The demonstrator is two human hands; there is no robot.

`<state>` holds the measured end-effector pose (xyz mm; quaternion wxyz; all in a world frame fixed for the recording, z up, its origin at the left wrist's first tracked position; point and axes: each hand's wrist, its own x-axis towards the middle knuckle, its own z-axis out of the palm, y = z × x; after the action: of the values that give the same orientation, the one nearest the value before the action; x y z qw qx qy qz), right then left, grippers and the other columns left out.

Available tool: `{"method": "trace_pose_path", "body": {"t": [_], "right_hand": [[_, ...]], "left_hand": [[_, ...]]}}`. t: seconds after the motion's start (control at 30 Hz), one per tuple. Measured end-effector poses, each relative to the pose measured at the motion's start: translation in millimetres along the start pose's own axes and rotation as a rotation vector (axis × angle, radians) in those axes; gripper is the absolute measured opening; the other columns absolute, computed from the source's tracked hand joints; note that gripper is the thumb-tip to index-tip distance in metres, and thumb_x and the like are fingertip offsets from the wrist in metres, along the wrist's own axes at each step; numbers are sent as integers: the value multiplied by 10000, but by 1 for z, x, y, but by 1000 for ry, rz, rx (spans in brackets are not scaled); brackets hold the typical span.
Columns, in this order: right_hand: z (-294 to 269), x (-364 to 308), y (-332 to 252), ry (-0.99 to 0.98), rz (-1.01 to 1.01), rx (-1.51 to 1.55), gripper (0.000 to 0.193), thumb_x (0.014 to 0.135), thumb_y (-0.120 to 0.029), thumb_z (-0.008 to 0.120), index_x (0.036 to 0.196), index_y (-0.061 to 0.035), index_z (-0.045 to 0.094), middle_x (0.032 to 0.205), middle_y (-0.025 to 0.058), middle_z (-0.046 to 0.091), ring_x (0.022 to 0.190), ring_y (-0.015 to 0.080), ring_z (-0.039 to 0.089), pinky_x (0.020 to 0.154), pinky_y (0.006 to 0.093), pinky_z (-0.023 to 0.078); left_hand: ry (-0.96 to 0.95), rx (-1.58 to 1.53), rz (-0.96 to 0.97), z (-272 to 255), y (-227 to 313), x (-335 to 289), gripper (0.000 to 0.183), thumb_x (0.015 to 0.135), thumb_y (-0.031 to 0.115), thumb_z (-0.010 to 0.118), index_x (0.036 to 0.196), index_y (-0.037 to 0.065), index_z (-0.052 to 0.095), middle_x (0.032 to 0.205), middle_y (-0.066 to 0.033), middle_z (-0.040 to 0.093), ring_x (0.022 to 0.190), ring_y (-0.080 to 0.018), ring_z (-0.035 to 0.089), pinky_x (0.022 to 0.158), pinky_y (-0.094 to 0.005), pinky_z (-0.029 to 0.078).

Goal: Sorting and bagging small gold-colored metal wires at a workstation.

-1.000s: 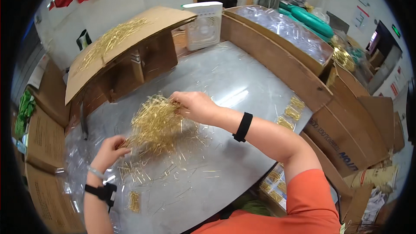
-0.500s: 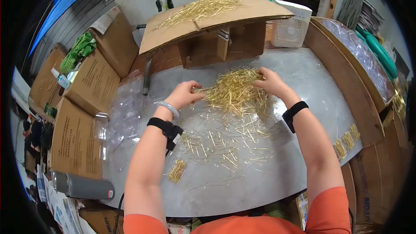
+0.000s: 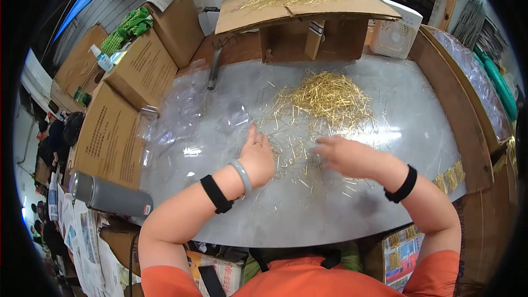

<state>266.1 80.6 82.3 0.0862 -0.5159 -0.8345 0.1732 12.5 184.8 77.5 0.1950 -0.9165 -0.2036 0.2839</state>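
A heap of thin gold-coloured metal pins [image 3: 333,96] lies on the grey tabletop [image 3: 308,225], with loose pins [image 3: 297,148] scattered on its near side. My left hand [image 3: 257,159] is at the left edge of this scatter, fingers stretched forward and nothing seen in them. To the right, my right hand [image 3: 349,157] hovers over or rests on the scatter, its fingers pointing left, apart and slightly blurred. I cannot tell whether it touches the pins. Both hands are nearer to me than the heap.
More pins lie on a cardboard shelf box [image 3: 308,8] at the back, beside a white fan [image 3: 397,32]. Clear plastic bags [image 3: 179,110], cartons [image 3: 113,143] and a grey bottle [image 3: 113,193] line the left. Small pin bundles [image 3: 452,176] sit at the right edge, by a cardboard wall [image 3: 459,104].
Both hands have left the sides of the heap and come back toward me, over the loose pins. The view has shifted, and the small bundle near my left forearm no longer shows.
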Motion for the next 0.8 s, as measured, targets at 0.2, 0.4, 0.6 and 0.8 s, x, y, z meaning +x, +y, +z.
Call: {"method": "trace_pose_path", "body": {"t": [0.2, 0.4, 0.6, 0.8], "right_hand": [[59, -35, -48, 42, 22, -221, 704, 941, -430, 666, 1411, 62, 486, 1537, 265, 415, 1425, 439, 396, 1165, 469, 371], [69, -92, -77, 73, 139, -165, 760, 937, -450, 670, 1455, 57, 441, 1564, 257, 383, 1470, 423, 343, 1188, 498, 325], [100, -114, -121, 306, 296, -167, 753, 936, -462, 671, 1485, -2, 440, 1544, 252, 405, 1462, 457, 338, 1184, 571, 299], [128, -97, -119, 474, 270, -172, 513, 935, -384, 676, 1352, -99, 588, 1456, 196, 493, 1407, 459, 387, 1168, 572, 304]], "left_hand": [[210, 6, 62, -13, 56, -21, 578, 957, 250, 530, 1411, -107, 516, 1498, -310, 457, 1468, -397, 378, 1221, -663, 59], [550, -300, -42, 4, 91, -59, 619, 960, 278, 585, 1421, -118, 473, 1495, -311, 444, 1429, -440, 400, 1209, -579, 223], [661, -751, -25, 37, 150, -123, 588, 941, 206, 646, 1396, -120, 469, 1469, -316, 447, 1401, -469, 403, 1167, -545, 322], [794, -875, -60, 32, 200, -112, 570, 951, 203, 652, 1412, -84, 480, 1498, -265, 447, 1426, -417, 394, 1183, -544, 304]]}}
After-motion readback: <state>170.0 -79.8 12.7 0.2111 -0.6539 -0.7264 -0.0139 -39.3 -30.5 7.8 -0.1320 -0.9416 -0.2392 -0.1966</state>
